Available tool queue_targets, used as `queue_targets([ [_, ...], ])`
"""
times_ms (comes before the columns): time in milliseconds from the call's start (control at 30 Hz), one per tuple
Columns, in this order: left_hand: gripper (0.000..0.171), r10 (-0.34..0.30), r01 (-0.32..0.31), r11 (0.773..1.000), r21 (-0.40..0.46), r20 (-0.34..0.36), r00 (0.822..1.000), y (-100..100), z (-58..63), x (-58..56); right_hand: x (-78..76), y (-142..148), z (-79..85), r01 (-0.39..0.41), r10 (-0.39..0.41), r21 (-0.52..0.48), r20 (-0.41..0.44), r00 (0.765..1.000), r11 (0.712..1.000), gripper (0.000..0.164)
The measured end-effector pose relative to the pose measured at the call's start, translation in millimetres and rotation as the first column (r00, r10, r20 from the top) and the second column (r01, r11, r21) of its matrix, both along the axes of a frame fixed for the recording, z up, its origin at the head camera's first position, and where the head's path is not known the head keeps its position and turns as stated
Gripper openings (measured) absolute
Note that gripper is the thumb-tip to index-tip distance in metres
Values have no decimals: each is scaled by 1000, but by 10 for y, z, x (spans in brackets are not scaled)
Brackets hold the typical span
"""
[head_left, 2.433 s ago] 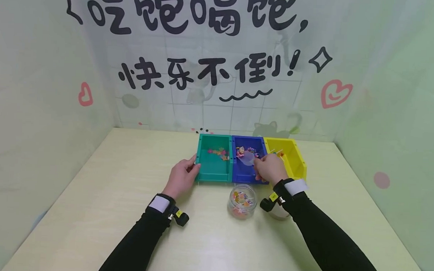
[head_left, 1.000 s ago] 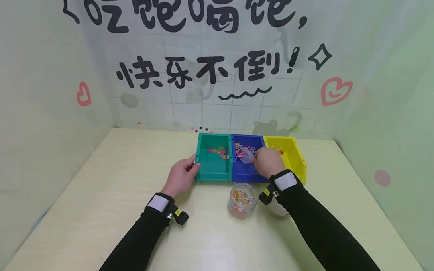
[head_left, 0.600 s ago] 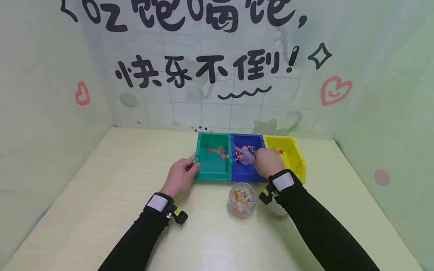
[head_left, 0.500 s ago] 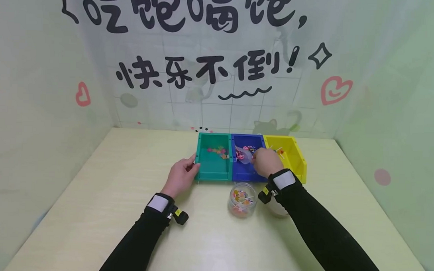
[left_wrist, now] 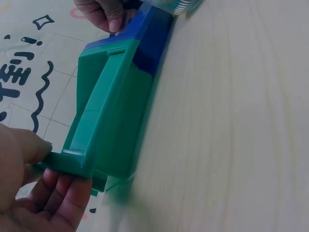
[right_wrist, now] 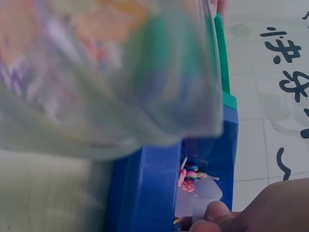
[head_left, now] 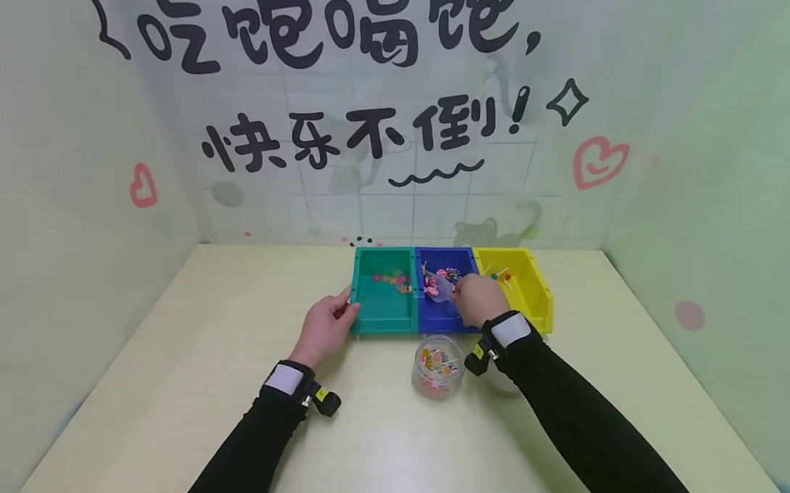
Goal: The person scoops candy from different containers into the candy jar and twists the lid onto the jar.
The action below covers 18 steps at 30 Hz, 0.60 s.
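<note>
My left hand (head_left: 323,331) grips the left wall of the green bin (head_left: 382,318), thumb over the rim and fingers on the outer side in the left wrist view. Inside that bin lie small pink and orange star-like pieces (head_left: 394,279). My right hand (head_left: 481,300) pinches the handle of a translucent plastic scoop (head_left: 441,289), held low in the blue bin (head_left: 446,322). Small swirled candies on sticks (right_wrist: 189,175) lie at the scoop's edge. Part of the blue bin is hidden behind the right hand.
Right of the blue bin stands a yellow bin (head_left: 538,299) with a few small stick pieces. A clear jar (head_left: 438,368) with mixed candies sits in front of the bins. A pale round object (head_left: 503,382) is partly hidden under the right wrist.
My right hand has turned slightly and shifted a little left, and the scoop has moved in among the candies. The left hand keeps its place on the green bin. The head view has tilted slightly.
</note>
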State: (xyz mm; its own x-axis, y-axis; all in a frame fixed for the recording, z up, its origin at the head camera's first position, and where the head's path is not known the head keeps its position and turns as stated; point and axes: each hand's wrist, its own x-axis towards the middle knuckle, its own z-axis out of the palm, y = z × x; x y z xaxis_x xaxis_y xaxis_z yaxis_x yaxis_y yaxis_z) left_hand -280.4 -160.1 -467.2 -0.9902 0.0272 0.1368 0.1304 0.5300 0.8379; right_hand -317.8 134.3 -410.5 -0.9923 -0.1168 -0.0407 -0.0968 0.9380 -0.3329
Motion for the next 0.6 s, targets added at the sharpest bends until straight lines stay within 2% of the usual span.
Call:
queue_targets([
  [200,53,-10,10,1000,0,-3,1000,-1,-5,-12,78,36,53,46,-45,-76,12,999,996,29],
  [400,54,-12,12,1000,2,2,1000,-16,30,-1,181,111,127,85,-70,-172,92,993,981,32],
  [600,54,-5,5,1000,9,11,1000,-25,-4,14,252,193,121,130,-89,-245,169,982,961,34],
])
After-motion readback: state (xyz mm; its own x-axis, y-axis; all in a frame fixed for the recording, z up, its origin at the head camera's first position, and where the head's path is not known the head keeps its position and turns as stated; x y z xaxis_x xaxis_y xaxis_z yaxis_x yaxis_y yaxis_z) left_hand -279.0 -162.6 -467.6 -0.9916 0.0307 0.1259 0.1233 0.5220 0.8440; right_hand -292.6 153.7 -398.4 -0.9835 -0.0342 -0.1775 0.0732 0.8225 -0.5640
